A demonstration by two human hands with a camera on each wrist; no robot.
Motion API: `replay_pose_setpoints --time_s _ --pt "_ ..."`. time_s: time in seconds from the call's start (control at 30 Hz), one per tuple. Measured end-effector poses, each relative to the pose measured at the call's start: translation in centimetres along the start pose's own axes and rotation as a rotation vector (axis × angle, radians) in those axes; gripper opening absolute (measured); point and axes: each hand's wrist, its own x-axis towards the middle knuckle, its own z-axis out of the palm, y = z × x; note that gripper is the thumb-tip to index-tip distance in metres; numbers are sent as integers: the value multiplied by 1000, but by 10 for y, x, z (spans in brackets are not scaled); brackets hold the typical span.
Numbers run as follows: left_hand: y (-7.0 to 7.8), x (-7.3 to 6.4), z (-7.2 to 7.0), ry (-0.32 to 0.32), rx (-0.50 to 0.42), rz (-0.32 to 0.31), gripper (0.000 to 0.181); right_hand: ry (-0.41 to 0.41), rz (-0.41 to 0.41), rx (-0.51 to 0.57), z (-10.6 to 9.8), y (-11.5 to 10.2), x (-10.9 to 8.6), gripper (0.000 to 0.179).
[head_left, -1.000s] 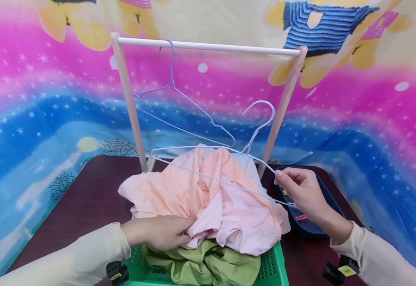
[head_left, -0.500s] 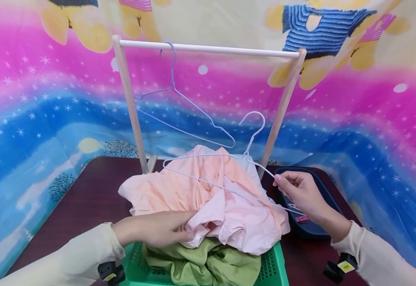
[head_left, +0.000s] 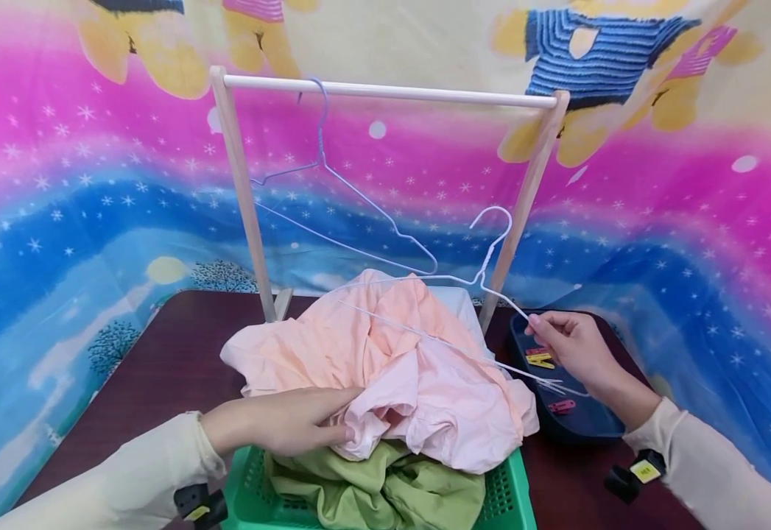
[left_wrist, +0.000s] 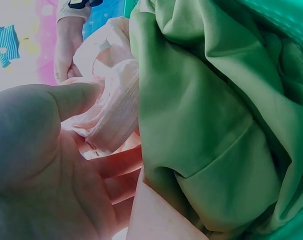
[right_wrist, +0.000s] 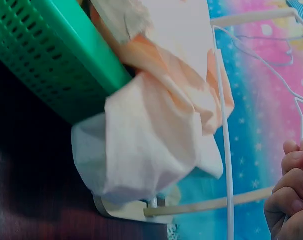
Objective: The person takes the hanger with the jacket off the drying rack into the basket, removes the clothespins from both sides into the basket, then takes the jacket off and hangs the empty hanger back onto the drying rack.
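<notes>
My right hand (head_left: 571,346) pinches one shoulder of a white wire hanger (head_left: 451,343), with its hook up, over the laundry. In the right wrist view the fingers (right_wrist: 294,175) curl around the hanger's wire (right_wrist: 225,125). A peach-pink garment (head_left: 332,346) lies heaped on the basket. My left hand (head_left: 292,421) is at its near edge, thumb and fingers spread apart. The left wrist view has the thumb touching a stitched hem (left_wrist: 114,122), with the fingers reaching behind the cloth. Crumpled green cloth (head_left: 385,486) lies below in the green basket (head_left: 520,489).
Behind the basket stands a wooden rack (head_left: 385,90) with a lilac hanger (head_left: 358,199) on its bar. A dark tray (head_left: 584,430) at the right holds pink and yellow clothespins (head_left: 540,361). The brown table (head_left: 153,383) carries everything; a printed curtain (head_left: 703,243) surrounds it.
The white hanger dips, then moves right with my right hand, its far end tilting lower over the garment. My left hand loosens on the garment's edge and shifts slightly left.
</notes>
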Motion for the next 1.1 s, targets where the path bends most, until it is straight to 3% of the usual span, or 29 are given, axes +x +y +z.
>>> replay_pose_setpoints --time_s 0.23,0.6,0.9,1.1 --pt "-2 -1 -2 -14 -20 -17 56 16 26 -11 -13 3 7 36" --pt "-4 -1 -5 9 -37 30 44 75 -14 19 -25 4 17 26" --pt "-4 -7 -11 32 -27 0 56 112 -99 -2 -30 -3 27 24" --pt "-7 -11 -14 58 -39 -24 54 146 -98 -50 -34 -10 37 25"
